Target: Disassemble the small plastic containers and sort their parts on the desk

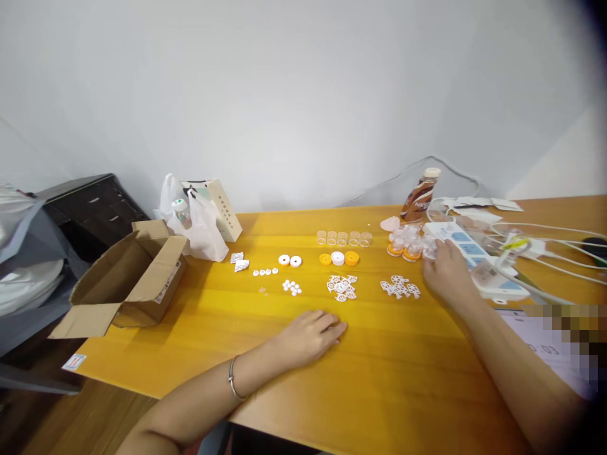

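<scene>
My left hand lies palm down on the table, fingers loosely stretched and holding nothing. To the right, my right hand has its fingertips closed on a clear plastic piece at the edge of a cluster of clear-topped pieces with orange bases. Ahead of my left hand lie white openwork plastic parts, with a second pile of white openwork parts to their right. Behind them are an orange ring cap, a white ring cap and a row of clear cups.
Small white discs, white ring caps and foil packets lie left. An open cardboard box and plastic bag stand farther left. A drink bottle, power strip and cables occupy the right.
</scene>
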Demonstrator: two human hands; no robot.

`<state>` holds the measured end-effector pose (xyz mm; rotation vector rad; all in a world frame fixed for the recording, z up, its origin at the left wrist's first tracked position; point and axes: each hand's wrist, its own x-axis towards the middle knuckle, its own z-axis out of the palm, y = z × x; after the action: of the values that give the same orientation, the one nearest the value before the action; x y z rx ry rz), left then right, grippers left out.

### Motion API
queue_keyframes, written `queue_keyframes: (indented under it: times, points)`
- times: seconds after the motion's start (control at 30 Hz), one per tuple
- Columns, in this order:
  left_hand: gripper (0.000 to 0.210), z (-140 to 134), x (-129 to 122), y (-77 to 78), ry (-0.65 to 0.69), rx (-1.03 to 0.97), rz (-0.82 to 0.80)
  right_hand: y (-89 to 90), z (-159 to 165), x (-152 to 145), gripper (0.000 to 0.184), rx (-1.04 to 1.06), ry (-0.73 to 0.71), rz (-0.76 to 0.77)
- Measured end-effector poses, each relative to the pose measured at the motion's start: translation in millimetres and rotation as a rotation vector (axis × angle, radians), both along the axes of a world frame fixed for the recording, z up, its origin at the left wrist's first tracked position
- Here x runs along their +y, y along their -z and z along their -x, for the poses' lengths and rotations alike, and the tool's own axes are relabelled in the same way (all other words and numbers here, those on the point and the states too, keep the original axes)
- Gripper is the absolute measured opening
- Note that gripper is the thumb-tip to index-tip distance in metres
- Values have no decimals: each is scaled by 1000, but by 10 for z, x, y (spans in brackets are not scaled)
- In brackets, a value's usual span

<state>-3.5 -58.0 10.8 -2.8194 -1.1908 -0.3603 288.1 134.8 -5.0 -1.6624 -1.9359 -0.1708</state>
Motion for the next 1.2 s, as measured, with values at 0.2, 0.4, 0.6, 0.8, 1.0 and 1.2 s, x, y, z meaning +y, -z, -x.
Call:
queue_keyframes:
  times: [0.2, 0.4, 0.6, 0.8, 1.0, 1.2]
  points:
    - [25, 24, 10, 57, 20, 29, 4, 97, -31, 10, 42, 7, 7, 9]
    - [25, 26, -32, 66, 12, -175, 159, 48, -29, -21, 32, 102, 54, -16]
    - [28, 129, 46, 14, 0, -190, 138, 39, 7, -95, 30, 198, 50, -58]
    - [18, 888, 403, -98, -509, -387, 84, -124, 230, -372, 29, 242, -235, -327]
    - [14, 1490, 486, -187, -879, -387, 187, -176, 662, -794, 27, 317, -687, -166]
    - [16, 1523, 522, -127, -886, -367, 234, -94, 935, -1164, 29, 298, -1025, 169]
